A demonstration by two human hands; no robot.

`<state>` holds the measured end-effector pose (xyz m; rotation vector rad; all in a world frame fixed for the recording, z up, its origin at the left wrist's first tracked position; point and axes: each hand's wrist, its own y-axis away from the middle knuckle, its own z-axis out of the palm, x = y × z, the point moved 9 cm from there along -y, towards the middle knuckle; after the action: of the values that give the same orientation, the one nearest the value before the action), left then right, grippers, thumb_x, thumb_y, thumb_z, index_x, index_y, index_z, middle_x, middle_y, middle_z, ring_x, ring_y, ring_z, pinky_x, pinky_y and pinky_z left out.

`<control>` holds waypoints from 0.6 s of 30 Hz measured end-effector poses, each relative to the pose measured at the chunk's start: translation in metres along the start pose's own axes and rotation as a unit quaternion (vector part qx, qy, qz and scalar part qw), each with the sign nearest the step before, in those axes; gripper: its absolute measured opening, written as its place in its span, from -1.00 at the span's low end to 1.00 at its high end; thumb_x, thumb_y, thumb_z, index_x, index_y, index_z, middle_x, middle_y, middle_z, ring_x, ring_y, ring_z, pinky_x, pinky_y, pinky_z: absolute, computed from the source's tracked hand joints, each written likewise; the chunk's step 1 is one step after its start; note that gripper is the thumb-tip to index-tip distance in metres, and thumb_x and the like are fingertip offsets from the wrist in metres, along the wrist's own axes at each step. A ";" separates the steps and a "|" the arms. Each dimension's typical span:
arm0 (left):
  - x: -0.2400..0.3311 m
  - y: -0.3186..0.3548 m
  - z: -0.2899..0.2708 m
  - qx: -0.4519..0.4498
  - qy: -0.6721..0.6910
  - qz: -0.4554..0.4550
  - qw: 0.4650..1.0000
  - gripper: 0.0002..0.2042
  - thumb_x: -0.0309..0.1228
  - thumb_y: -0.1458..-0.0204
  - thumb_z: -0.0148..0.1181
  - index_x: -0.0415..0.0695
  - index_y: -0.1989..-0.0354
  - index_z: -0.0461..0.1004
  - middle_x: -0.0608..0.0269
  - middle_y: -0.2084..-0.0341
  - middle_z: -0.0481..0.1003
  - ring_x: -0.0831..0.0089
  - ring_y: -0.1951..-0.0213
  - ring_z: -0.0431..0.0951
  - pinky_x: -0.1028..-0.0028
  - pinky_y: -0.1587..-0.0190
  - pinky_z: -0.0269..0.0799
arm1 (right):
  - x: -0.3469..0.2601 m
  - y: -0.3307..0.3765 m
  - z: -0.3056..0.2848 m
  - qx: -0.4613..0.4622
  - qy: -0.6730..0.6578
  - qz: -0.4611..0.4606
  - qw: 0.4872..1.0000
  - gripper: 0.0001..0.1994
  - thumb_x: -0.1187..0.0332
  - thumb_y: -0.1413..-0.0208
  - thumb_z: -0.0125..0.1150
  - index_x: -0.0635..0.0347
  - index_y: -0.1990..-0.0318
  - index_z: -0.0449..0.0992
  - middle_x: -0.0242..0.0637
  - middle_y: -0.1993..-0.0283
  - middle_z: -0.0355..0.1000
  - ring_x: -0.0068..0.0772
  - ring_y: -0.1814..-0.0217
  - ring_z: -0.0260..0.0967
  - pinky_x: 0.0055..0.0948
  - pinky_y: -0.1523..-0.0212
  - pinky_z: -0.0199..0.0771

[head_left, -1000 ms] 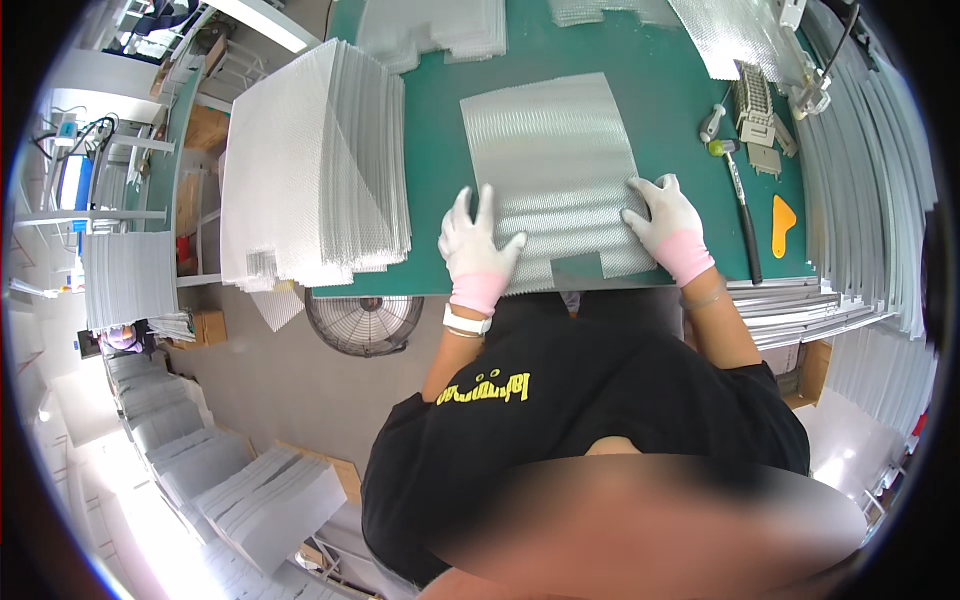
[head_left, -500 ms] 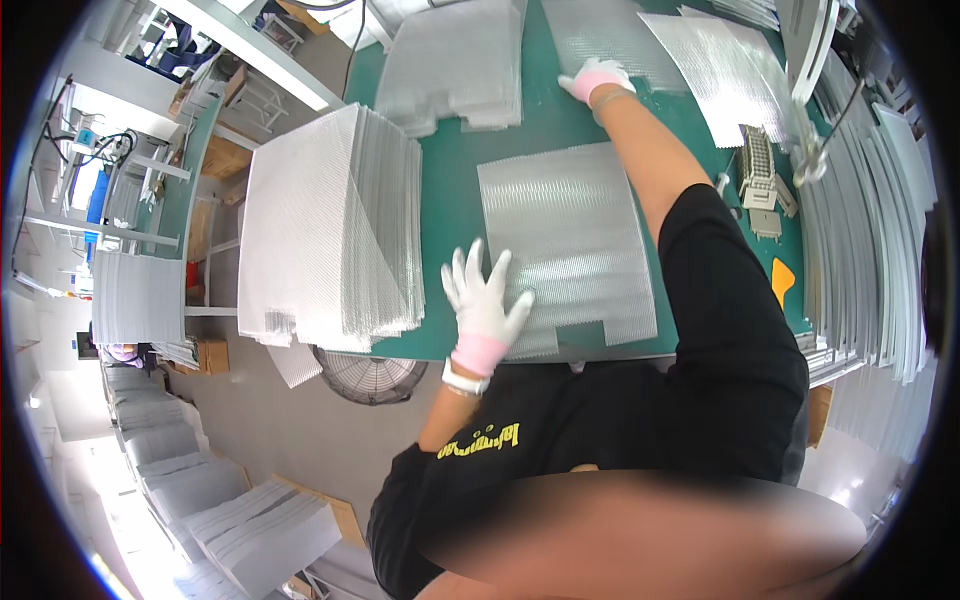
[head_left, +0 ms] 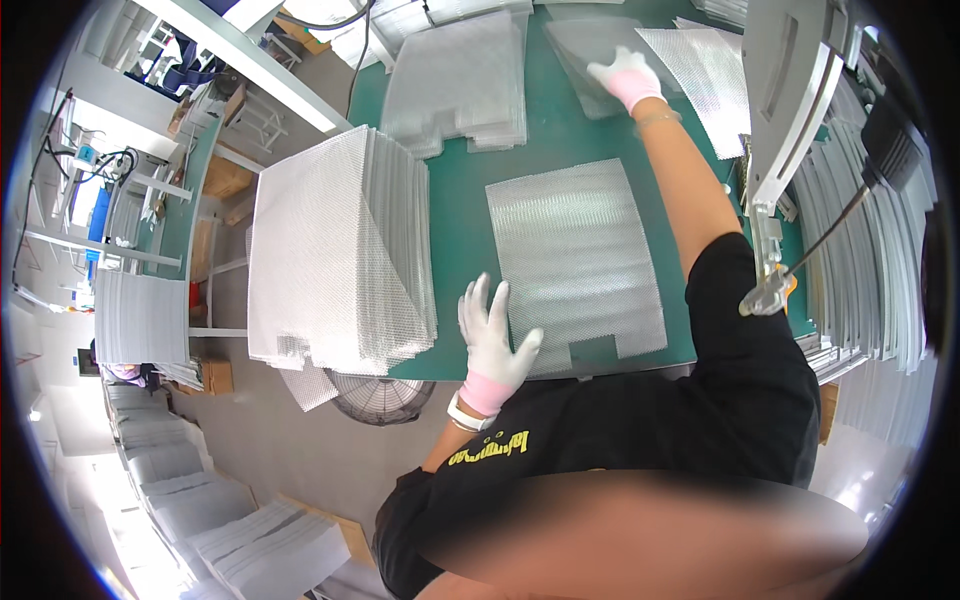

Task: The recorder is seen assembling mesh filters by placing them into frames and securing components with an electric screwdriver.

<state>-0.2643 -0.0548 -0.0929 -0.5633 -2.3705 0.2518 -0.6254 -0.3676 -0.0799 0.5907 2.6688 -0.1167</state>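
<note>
My left hand (head_left: pixel 494 338), in a white glove with a pink cuff, is open at the near left edge of a translucent ribbed plastic sheet (head_left: pixel 575 260). Its fingers are spread and it grips nothing. That sheet lies flat on the green table (head_left: pixel 460 200), with a notch in its near edge. Farther off, my right hand (head_left: pixel 630 80), gloved alike, is over another translucent sheet (head_left: pixel 585 60). Its thumb and fingers stand apart. Whether the fingertips touch this sheet I cannot tell.
A tall stack of ribbed sheets (head_left: pixel 310 240) stands at the left, with another stack (head_left: pixel 455 85) behind it. Loose sheets (head_left: pixel 705 85) lie far right. A grey metal stand (head_left: pixel 795 110) rises at the right, before many upright sheets (head_left: pixel 870 250). A floor fan (head_left: pixel 380 398) is below the table edge.
My right hand has moved right across the far sheet, away from its left edge. My left hand stays near the ribbed sheet, fingers now closer together. The whole view has shifted, bringing the metal stand further in.
</note>
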 end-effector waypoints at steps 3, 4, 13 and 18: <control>0.006 -0.012 0.004 -0.005 0.025 0.005 1.000 -0.29 -0.22 0.03 0.32 -0.26 -0.30 0.22 -0.24 -0.32 0.11 -0.20 -0.35 0.07 -0.08 -0.39 -0.09 | 0.010 0.025 -0.031 0.106 -0.151 0.019 0.983 -0.11 -0.19 0.05 0.23 0.29 -0.33 0.26 0.15 -0.35 0.17 0.12 -0.28 0.34 -0.15 -0.26 0.39; 0.010 -0.021 0.006 -0.007 0.027 0.010 1.000 -0.29 -0.22 0.03 0.32 -0.26 -0.30 0.22 -0.24 -0.32 0.11 -0.20 -0.35 0.07 -0.08 -0.39 -0.09 | 0.021 0.027 -0.025 0.133 -0.197 0.016 0.971 -0.09 -0.19 0.05 0.26 0.31 -0.33 0.25 0.17 -0.35 0.16 0.12 -0.31 0.30 -0.15 -0.28 0.37; 0.024 -0.227 0.088 -0.040 0.434 -0.077 0.897 -0.56 -0.33 -0.27 0.12 -0.38 -0.22 0.34 0.04 -0.15 0.45 0.31 -0.21 0.41 0.41 -0.29 0.24 | 0.043 0.049 -0.018 0.197 -0.268 -0.004 0.943 -0.12 -0.15 0.01 0.28 0.36 -0.32 0.24 0.17 -0.33 0.17 0.11 -0.34 0.25 -0.20 -0.32 0.30; 0.015 -0.327 0.149 -0.026 0.628 -0.175 0.758 -0.49 -0.22 -0.29 0.07 -0.32 -0.28 0.25 0.02 -0.13 0.43 0.21 -0.15 0.45 0.32 -0.26 0.30 | 0.040 0.054 -0.017 0.199 -0.281 -0.030 0.938 -0.11 -0.14 0.03 0.30 0.40 -0.31 0.25 0.19 -0.31 0.18 0.12 -0.34 0.25 -0.20 -0.33 0.29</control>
<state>-0.4803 -0.3422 -0.0905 -0.1578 -1.0946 -0.3078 -0.6419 -0.3006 -0.0804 0.4991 2.1062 -0.7414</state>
